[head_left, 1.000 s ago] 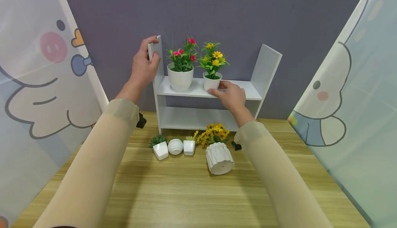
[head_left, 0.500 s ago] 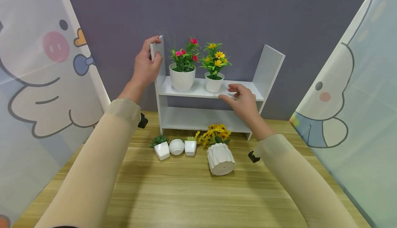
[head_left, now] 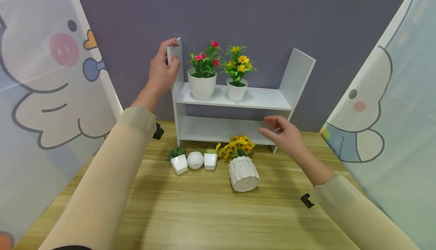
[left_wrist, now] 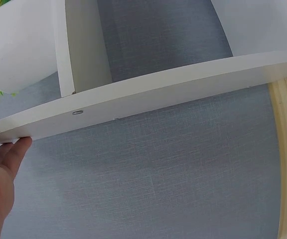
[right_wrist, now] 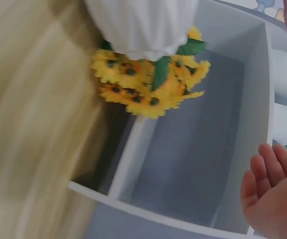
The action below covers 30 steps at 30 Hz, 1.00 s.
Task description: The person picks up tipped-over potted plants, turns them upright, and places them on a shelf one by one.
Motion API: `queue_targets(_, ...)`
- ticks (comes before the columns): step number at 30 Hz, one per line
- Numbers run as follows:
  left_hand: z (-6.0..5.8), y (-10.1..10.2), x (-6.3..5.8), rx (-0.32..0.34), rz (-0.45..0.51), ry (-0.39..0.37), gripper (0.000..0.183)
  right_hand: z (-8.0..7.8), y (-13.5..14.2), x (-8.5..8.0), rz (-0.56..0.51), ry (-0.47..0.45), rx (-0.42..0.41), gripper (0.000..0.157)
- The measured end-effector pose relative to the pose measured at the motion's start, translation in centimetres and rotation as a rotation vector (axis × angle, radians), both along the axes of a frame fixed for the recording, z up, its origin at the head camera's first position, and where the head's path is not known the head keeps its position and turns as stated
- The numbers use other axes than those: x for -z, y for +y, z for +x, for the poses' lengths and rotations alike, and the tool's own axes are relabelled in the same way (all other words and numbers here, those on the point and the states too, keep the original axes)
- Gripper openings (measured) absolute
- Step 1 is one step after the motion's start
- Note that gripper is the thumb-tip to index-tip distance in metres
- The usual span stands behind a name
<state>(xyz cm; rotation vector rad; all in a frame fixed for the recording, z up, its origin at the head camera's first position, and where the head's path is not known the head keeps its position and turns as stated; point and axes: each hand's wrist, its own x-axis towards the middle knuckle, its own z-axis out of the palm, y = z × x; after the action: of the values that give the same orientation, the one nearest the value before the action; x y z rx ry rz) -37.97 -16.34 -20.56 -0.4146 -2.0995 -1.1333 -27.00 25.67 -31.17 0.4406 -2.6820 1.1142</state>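
A white two-tier shelf [head_left: 265, 98] stands against the back wall. My left hand [head_left: 161, 68] grips the top of its left side panel, thumb on the inner face; the left wrist view shows fingertips [left_wrist: 21, 144] against the outer face. On the upper board sit a white pot with pink-red flowers [head_left: 202, 85] and, to its right, a smaller white pot with yellow flowers [head_left: 237, 92]. Before the shelf's lower right part, my right hand [head_left: 286, 134] hovers with relaxed fingers and nothing in them. Nearest it, a fluted white pot with yellow flowers [head_left: 243, 174] lies tipped on the table.
Left of the fluted pot, a row of small white pots lies on the wooden table [head_left: 190, 212]: a square one with a succulent [head_left: 179, 164], a round one [head_left: 195, 160] and another square one [head_left: 210, 161]. Cartoon-printed panels [head_left: 61, 102] flank the table.
My right hand has let go of the smaller yellow-flowered pot on the upper board and moved right and down. The left hand keeps its grip on the side panel.
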Motion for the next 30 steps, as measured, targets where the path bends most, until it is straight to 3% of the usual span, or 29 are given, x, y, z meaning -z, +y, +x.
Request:
queue_targets(18, -0.1, 0.2, 0.0, 0.007, 0.004, 0.012, 0.044, 3.0, 4.2, 6.4, 0.075, -0.181, -0.093, 0.053)
queue_targets(30, -0.1, 0.1, 0.0, -0.004, -0.003, 0.012, 0.045, 4.0, 4.0, 9.1, 0.074, -0.285, -0.168, 0.060)
